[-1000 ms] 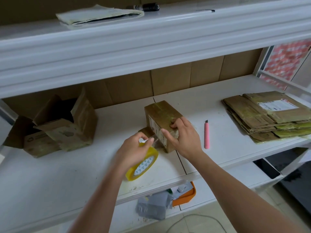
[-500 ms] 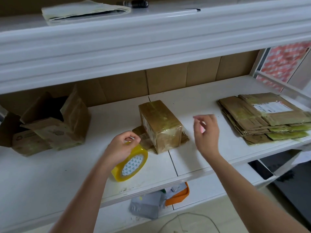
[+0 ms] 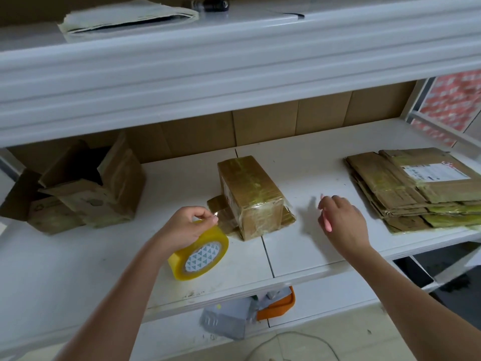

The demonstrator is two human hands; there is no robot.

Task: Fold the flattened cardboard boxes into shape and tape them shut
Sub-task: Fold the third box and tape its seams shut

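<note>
A folded cardboard box [image 3: 251,194], wrapped in yellowish tape, stands in the middle of the white shelf [image 3: 307,246]. My left hand [image 3: 186,229] grips a yellow tape roll [image 3: 201,256] just left of the box, its fingertips pinching a strip of tape that runs to the box's near left side. To the right of the box, my right hand [image 3: 343,222] curls round a pink utility knife [image 3: 327,225]. A stack of flattened cardboard boxes [image 3: 406,196] lies at the far right.
Open, partly folded boxes [image 3: 86,194] sit at the left of the shelf. An upper shelf [image 3: 234,61] overhangs the work area and carries papers. Below the shelf edge lie an orange tray [image 3: 281,306] and grey packets.
My right hand left the box, moved right and closed over the pink knife. My left hand keeps the tape roll and has shifted slightly left.
</note>
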